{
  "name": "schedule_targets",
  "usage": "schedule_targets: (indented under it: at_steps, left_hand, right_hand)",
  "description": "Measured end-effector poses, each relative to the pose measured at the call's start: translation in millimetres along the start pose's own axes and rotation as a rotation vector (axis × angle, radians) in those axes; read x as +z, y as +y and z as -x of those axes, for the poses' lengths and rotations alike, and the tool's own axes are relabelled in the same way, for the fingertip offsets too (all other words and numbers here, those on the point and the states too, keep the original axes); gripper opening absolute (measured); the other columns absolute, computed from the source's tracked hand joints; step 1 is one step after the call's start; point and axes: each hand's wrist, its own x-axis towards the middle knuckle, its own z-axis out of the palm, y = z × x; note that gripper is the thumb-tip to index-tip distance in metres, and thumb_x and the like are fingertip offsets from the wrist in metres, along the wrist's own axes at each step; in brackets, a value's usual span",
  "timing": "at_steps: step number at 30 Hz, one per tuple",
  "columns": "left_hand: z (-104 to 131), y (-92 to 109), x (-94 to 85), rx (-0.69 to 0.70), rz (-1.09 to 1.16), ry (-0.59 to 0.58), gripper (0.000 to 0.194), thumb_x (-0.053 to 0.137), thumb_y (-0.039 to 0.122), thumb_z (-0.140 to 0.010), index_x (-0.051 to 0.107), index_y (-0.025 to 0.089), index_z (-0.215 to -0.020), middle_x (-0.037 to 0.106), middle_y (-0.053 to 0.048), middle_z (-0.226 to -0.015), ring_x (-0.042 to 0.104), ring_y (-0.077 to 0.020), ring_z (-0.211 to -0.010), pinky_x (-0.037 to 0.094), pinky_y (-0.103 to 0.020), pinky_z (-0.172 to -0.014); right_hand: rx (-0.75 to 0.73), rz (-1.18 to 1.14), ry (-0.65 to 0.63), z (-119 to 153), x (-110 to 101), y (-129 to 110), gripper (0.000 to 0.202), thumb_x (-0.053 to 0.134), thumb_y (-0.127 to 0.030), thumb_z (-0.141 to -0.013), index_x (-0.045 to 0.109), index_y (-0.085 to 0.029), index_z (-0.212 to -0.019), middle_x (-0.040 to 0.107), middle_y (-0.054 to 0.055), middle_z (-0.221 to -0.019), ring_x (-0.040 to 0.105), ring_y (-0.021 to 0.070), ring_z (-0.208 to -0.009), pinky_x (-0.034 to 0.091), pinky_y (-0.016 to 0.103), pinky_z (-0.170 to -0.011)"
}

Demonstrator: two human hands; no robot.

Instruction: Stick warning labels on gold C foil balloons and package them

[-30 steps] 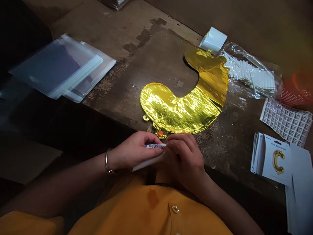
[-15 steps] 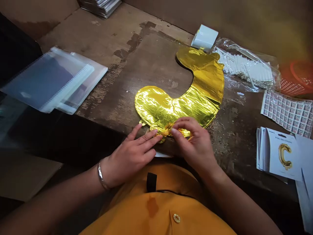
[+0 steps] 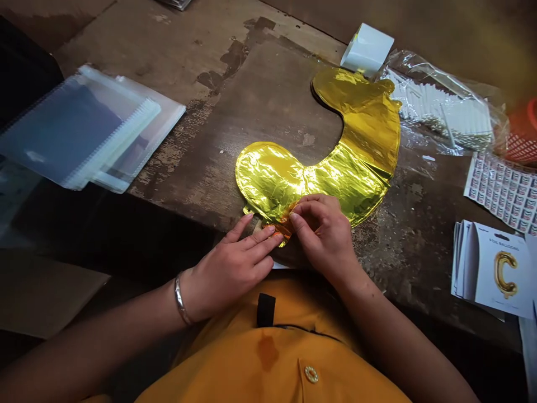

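Foil balloon (image 3: 335, 162) lies flat on the worktop (image 3: 260, 95); right hand (image 3: 325, 235) pinches its tail, left hand (image 3: 235, 263) spread flat beside. A hard tug could tear the thin foil.

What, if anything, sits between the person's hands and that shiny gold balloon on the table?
Nothing visible does. The left hand lays its fingertips on the near edge of the gold foil balloon, and the right hand pinches the small tab there. Both hands are already touching it.
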Motion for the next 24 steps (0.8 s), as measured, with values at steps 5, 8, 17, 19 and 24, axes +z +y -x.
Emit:
schedule_targets:
  at_steps: [5, 8, 17, 19, 24]
  left_hand:
    - [-0.4, -0.7, -0.9, -0.024, 0.054, -0.004, 0.021, 0.049, 0.008, -0.091, 0.068, 0.016, -0.088, 0.060, -0.011, -0.132, 0.053, -0.0259, -0.127, 0.019, -0.057, -0.118]
    - [-0.2, -0.8, -1.0, -0.023, 0.050, -0.008, 0.023, 0.047, 0.008, -0.092, 0.068, 0.016, -0.089, 0.060, -0.011, -0.133, 0.052, -0.0256, -0.128, 0.020, -0.056, -0.118]
    - [0.6, -0.6, 1.2, -0.041, 0.068, 0.003, 0.022, 0.047, 0.009, -0.092, 0.068, 0.016, -0.088, 0.060, -0.010, -0.133, 0.052, -0.0242, -0.128, 0.018, -0.056, -0.119]
    - [0.6, -0.7, 1.9, -0.042, 0.072, 0.009, 0.022, 0.047, 0.009, -0.092, 0.068, 0.016, -0.088, 0.060, -0.010, -0.132, 0.052, -0.0242, -0.129, 0.017, -0.056, -0.119]
    - [-0.2, 0.2, 1.3, -0.043, 0.062, -0.004, 0.024, 0.045, 0.009, -0.093, 0.067, 0.015, -0.088, 0.061, -0.010, -0.132, 0.052, -0.0246, -0.128, 0.016, -0.056, -0.119]
  right_hand:
    - [0.025, -0.007, -0.039, -0.8, -1.0, 0.4, 0.006, 0.060, -0.022, -0.083, 0.063, -0.021, -0.078, 0.064, 0.006, -0.090, 0.058, 0.0220, -0.091, 0.047, 0.040, -0.082]
    - [0.012, -0.007, -0.043, 0.6, 0.2, -0.4, 0.005, 0.061, -0.022, -0.083, 0.064, -0.021, -0.079, 0.064, 0.006, -0.091, 0.057, 0.0218, -0.092, 0.047, 0.040, -0.084]
    - [0.005, 0.007, -0.019, 2.0, 5.2, 0.7, 0.007, 0.060, -0.022, -0.083, 0.064, -0.021, -0.078, 0.064, 0.006, -0.090, 0.058, 0.0227, -0.093, 0.048, 0.041, -0.083]
    - [0.009, 0.014, -0.012, 1.9, 5.7, 0.1, 0.007, 0.061, -0.023, -0.083, 0.064, -0.021, -0.077, 0.064, 0.006, -0.090, 0.058, 0.0228, -0.093, 0.047, 0.042, -0.084]
    - [0.004, 0.054, -0.013, 1.7, 7.4, -1.2, 0.008, 0.061, -0.022, -0.083, 0.063, -0.022, -0.076, 0.064, 0.006, -0.089, 0.057, 0.0237, -0.093, 0.046, 0.042, -0.085]
